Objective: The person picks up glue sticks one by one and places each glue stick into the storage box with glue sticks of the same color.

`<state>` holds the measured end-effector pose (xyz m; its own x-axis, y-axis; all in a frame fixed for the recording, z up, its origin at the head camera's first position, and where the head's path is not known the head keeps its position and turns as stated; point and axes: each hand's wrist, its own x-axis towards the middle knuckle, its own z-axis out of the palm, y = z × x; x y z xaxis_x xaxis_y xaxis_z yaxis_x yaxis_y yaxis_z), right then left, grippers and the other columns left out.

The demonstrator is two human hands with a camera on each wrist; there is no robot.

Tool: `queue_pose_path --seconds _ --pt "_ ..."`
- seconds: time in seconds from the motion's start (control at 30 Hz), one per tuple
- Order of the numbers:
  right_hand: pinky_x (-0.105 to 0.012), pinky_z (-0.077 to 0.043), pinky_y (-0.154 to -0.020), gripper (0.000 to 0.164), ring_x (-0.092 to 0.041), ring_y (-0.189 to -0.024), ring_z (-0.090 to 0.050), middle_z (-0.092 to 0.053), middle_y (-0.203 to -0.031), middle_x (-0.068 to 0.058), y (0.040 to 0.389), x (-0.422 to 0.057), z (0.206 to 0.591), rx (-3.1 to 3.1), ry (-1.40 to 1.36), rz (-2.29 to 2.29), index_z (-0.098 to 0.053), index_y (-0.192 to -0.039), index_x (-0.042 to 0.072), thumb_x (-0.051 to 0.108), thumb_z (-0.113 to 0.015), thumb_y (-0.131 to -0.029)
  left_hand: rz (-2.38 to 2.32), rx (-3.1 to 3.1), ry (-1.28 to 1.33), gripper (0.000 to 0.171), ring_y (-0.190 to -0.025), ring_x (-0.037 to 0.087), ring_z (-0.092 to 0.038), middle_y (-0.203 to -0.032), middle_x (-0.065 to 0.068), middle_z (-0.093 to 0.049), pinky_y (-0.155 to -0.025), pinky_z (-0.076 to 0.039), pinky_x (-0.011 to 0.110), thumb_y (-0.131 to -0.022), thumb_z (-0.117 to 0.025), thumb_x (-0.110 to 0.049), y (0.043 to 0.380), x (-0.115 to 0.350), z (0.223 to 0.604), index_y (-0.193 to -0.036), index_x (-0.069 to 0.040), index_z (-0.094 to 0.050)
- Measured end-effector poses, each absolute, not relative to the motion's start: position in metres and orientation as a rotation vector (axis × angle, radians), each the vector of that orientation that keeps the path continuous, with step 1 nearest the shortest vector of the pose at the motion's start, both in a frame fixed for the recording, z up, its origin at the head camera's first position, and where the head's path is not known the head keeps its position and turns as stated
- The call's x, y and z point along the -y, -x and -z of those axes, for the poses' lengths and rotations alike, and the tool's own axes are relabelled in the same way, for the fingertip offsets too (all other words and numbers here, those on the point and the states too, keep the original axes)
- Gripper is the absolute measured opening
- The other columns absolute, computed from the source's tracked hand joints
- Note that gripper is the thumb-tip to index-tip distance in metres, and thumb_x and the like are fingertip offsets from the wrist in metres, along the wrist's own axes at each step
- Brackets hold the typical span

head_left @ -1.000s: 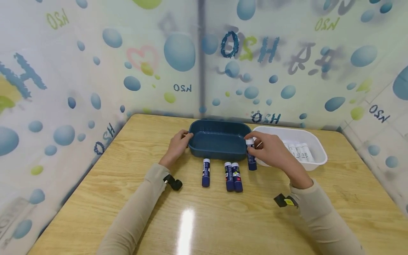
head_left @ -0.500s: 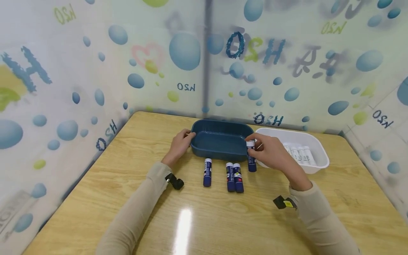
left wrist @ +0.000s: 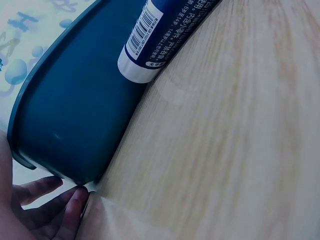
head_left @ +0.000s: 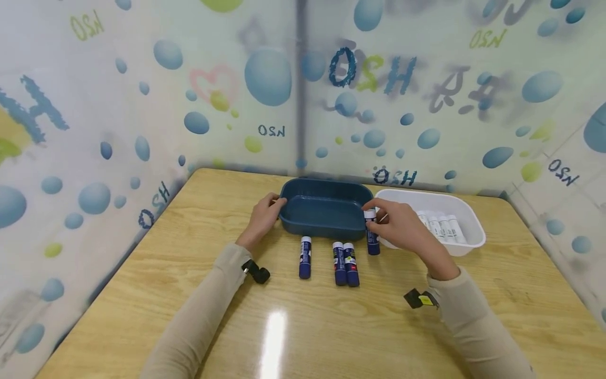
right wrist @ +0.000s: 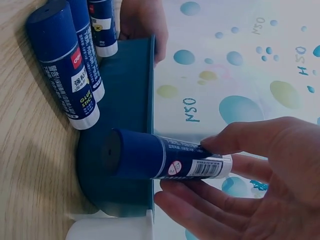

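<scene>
My left hand (head_left: 262, 217) holds the left end of a dark teal tray (head_left: 326, 211), thumb at its rim; in the left wrist view fingertips (left wrist: 75, 197) touch its outer wall. At the tray's right front corner, my right hand (head_left: 402, 226) pinches a blue glue stick (right wrist: 137, 154) between thumb and fingers, close to its white end. In the head view this stick stands nearly upright, blue end down. Three more blue glue sticks lie before the tray: one alone (head_left: 305, 258) on the left, and two side by side, a left one (head_left: 339, 264) and a right one (head_left: 351, 265).
A white plastic basket (head_left: 466, 210) stands right of the tray, partly behind my right hand, with several white tubes (head_left: 445, 227) inside. Both containers rest on the wooden table (head_left: 227, 197) near its back edge, before a patterned curtain (head_left: 227, 137).
The head view shifts slightly and back. Both hands keep their hold, with the glue stick at the same tray corner.
</scene>
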<state>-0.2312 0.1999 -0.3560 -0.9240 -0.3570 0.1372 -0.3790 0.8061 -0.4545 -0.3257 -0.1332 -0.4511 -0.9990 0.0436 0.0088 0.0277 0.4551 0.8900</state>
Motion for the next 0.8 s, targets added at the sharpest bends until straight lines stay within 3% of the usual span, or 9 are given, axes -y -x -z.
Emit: queue_pose_path --seconds 0.8 --pt "-0.034 -0.054 -0.065 0.032 -0.021 -0.081 -0.07 -0.074 -0.092 -0.009 0.2365 -0.1946 0.3658 3.023 -0.584 -0.741 -0.068 -0.127 0.009 0.018 -0.07 -0.096 -1.636 -2.666 -0.058 0.049 -0.101 0.029 -0.064 -0.124 0.013 -0.066 -0.089 -0.053 0.044 -0.106 -0.047 -0.048 0.3238 0.1337 0.4525 -0.136 -0.011 -0.059"
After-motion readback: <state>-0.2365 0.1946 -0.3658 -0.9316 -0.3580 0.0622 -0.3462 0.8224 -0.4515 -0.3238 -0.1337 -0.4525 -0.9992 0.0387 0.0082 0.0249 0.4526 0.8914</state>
